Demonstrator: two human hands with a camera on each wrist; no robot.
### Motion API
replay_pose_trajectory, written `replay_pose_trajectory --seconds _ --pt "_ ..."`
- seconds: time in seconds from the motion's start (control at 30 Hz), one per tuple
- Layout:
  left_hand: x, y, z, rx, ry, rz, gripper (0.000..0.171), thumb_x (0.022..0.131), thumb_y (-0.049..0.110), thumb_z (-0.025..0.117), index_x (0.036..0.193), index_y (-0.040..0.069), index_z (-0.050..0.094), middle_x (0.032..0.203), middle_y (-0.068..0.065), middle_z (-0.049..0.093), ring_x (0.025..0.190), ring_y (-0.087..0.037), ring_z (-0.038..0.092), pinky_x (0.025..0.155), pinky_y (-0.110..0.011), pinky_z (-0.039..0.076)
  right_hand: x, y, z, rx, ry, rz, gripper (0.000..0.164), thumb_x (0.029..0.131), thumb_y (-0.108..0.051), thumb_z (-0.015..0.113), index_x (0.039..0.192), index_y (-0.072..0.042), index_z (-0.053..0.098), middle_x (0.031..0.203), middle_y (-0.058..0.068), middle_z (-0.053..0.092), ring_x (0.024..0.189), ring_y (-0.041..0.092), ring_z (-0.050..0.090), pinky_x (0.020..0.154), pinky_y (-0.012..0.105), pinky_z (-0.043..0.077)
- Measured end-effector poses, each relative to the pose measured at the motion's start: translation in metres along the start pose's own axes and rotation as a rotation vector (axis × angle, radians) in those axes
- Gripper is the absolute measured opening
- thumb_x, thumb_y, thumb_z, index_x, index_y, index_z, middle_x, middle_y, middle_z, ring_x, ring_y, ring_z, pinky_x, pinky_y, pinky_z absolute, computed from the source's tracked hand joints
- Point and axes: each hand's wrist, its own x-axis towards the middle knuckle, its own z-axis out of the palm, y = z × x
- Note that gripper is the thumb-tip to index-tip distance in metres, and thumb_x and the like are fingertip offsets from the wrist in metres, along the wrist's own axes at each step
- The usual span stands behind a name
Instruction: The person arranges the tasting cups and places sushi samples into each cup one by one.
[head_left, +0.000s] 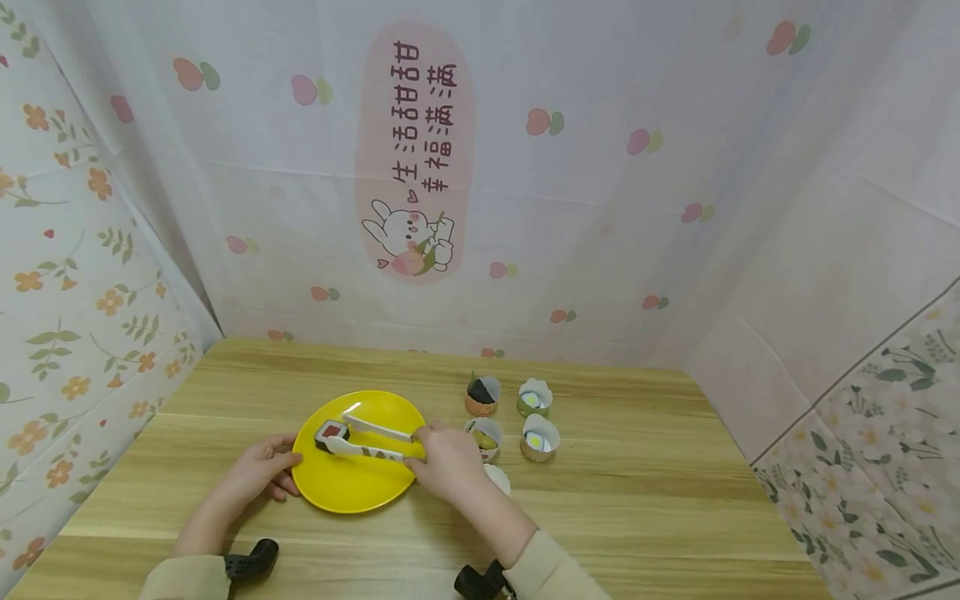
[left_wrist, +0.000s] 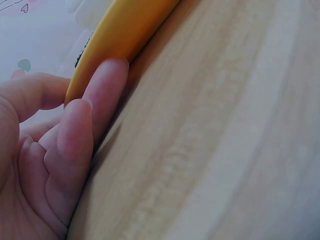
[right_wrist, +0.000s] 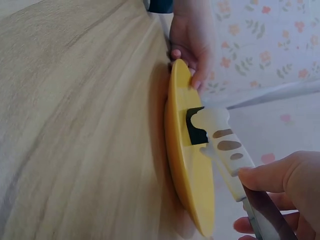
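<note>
A yellow plate (head_left: 345,492) lies on the wooden table with a toy sushi roll (head_left: 327,433), black-sided with a red centre, near its left side. My left hand (head_left: 258,468) grips the plate's left rim, thumb at the top edge; the left wrist view has its fingertips against the plate's outer wall (left_wrist: 125,30). Striped white tongs (head_left: 378,453) are held in my right hand (head_left: 453,462), thumb pressing one arm in the right wrist view. Their spread tips stand either side of the roll, which rests on the plate. Whether both tips touch it I cannot tell.
Right of the plate stand several small scalloped paper cups, among them an orange one (head_left: 480,408) and a green one (head_left: 534,408), with toy food pieces inside. My right forearm partly hides a white cup (head_left: 497,477). Printed curtains (head_left: 570,208) surround the table (head_left: 637,492).
</note>
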Motion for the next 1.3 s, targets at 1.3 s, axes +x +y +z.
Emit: replay_pose_trajectory --seconds 1.3 --pt "0.003 -0.003 -0.001 0.034 -0.002 0.010 0.061 0.100 0.014 0.049 0.142 -0.018 0.019 0.082 -0.011 0.065 0.063 -0.024 0.064 0.053 -0.029 0.054 0.002 -0.016 0.026 -0.067 -0.056 0.018 0.026 0.088 -0.037 0.069 0.092 -0.013 0.060 0.068 -0.003 0.051 0.054 0.012 0.047 0.043 0.026 0.034"
